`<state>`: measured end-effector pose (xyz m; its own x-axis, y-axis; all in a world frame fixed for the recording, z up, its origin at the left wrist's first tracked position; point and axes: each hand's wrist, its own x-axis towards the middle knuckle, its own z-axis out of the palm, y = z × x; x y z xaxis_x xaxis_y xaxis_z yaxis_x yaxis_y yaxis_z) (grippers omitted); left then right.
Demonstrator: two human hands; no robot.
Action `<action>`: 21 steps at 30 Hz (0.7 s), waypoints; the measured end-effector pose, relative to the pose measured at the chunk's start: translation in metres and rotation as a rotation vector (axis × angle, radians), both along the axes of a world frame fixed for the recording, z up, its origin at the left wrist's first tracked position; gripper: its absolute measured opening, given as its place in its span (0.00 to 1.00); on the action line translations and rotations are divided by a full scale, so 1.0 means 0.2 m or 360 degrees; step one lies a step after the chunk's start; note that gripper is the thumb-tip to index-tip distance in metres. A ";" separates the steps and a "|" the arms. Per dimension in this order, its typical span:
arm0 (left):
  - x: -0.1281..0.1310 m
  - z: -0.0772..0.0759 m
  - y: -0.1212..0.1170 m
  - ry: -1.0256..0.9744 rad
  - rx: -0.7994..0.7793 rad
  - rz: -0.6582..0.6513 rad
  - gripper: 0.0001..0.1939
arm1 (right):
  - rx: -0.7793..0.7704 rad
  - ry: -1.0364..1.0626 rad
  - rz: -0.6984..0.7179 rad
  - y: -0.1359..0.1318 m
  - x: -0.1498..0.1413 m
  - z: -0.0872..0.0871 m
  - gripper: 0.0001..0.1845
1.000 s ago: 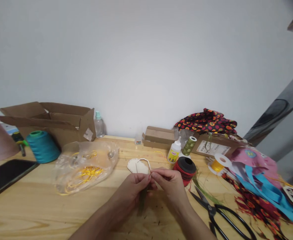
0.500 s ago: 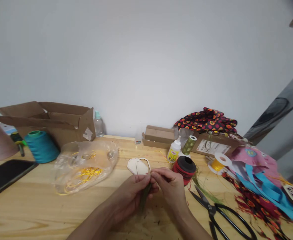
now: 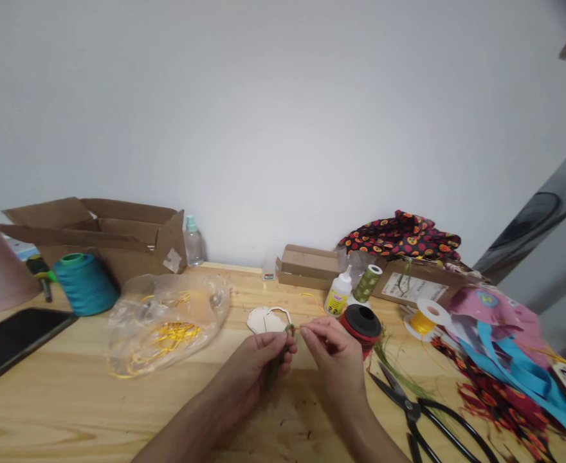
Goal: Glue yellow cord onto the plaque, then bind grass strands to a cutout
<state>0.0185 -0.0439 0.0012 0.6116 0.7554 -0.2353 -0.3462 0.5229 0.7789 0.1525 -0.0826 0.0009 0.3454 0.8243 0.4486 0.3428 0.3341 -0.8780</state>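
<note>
My left hand is closed around an olive-green bundle of threads like a tassel, whose top pokes out above the fingers and whose lower part hangs in the palm's shadow. To the right of it, my right hand pinches a thin orange-red thread that runs to the top of the bundle. Just behind the left fingers lies a flat whitish piece with a dark outline and a pale curved cord or strip. Beside the right hand stands a spool of red and black cord.
Black-handled scissors lie at the right, near loose green threads and patterned fabric strips. Behind stand a glue bottle and a green thread spool. Leftward are a plastic bag, a teal cone and a phone.
My right hand has drawn a little to the right, away from the left, and the orange-red thread now stretches between them. The view has shifted slightly.
</note>
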 end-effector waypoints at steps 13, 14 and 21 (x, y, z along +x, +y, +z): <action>0.01 -0.01 0.00 0.0073 0.0277 0.0003 0.13 | 0.0161 -0.0358 0.0048 0.00 0.00 -0.01 0.07; 0.01 -0.01 0.00 0.0122 0.0341 0.0000 0.14 | 0.0150 -0.0339 0.0077 0.00 0.00 -0.01 0.07; 0.01 0.03 -0.01 0.0608 0.0868 0.0016 0.15 | -0.0136 -0.0084 0.0161 0.01 -0.01 -0.03 0.13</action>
